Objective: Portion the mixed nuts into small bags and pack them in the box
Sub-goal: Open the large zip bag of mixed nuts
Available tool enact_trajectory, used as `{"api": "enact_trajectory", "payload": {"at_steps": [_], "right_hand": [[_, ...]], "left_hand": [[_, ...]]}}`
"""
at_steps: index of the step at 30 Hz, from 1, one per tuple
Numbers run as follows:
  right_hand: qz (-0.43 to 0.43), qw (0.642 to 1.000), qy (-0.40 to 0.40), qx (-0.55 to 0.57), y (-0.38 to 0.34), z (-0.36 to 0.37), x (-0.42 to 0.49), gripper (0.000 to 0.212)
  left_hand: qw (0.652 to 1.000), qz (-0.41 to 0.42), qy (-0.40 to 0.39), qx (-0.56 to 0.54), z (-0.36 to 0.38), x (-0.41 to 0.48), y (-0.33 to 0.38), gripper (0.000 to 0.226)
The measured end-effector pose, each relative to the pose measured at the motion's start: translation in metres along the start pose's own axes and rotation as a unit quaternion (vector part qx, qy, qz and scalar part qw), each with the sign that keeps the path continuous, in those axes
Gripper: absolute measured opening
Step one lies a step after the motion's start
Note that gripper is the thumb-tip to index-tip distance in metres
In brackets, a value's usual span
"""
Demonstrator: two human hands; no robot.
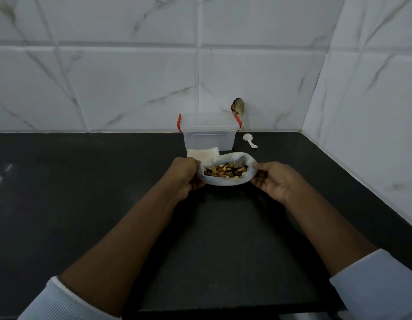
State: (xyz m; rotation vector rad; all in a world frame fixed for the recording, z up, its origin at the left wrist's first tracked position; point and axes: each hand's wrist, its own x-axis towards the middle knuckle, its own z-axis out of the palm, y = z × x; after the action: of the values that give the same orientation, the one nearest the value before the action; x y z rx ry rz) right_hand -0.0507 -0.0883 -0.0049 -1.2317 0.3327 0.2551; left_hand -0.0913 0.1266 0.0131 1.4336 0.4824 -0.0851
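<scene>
In the head view, both hands met at the centre of the frame over a dark, speckled stone counter [85, 204]. Between them sat a white, thin plastic bag [225, 180] with its mouth rolled down and spread wide, so that the mixed nuts [225, 171], a heap of tan, brown and dark pieces, lay exposed inside. The left hand [185, 175] had its grip closed on the bag's left rim, and the right hand [273, 181] pinched the right rim in the same way. Pulling from both sides probably served to keep the soft mouth open and the bag steady, since the film would otherwise slump over the nuts.

Just behind the bag, slightly left of it, lay a flat stack of small white bags [202, 152], close enough to be taken without a long reach. Behind that stack, against the white marble-patterned wall tiles [131, 88], stood a clear rectangular plastic box with red clips [209, 135], its lid on; it would need opening before any portions went in. To the right of the box, apart from it, a small white plastic scoop [248, 139] rested on the counter with its bowl toward the wall, seemingly ready for measuring out nuts. A dark, crumpled object [237, 106] hung on the wall above the box's right corner; what it was could not be told.

No filled small bag was visible, so portioning looked not yet begun.
</scene>
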Motion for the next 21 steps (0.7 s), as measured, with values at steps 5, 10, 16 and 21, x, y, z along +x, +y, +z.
{"api": "enact_trajectory", "payload": {"at_steps": [5,10,16,21], "right_hand": [[0.061,0.995,-0.019,0.082,-0.0060,-0.0043,-0.0037,0.017],[0.068,0.994,-0.004,0.087,-0.0048,-0.0008,-0.0041,0.023],[-0.085,0.954,0.096,-0.270,-0.0045,-0.0011,0.0029,0.020],[-0.251,0.841,0.104,-0.468,-0.0037,0.0008,-0.0027,0.041]], "left_hand": [[1.000,0.000,0.005,0.007,-0.0015,-0.0009,0.0031,0.034],[1.000,0.003,0.001,0.014,-0.0020,0.0024,0.0015,0.017],[0.977,0.106,0.024,0.185,-0.0062,0.0073,-0.0017,0.007],[0.976,0.138,0.017,0.169,-0.0080,0.0041,-0.0003,0.010]]}}
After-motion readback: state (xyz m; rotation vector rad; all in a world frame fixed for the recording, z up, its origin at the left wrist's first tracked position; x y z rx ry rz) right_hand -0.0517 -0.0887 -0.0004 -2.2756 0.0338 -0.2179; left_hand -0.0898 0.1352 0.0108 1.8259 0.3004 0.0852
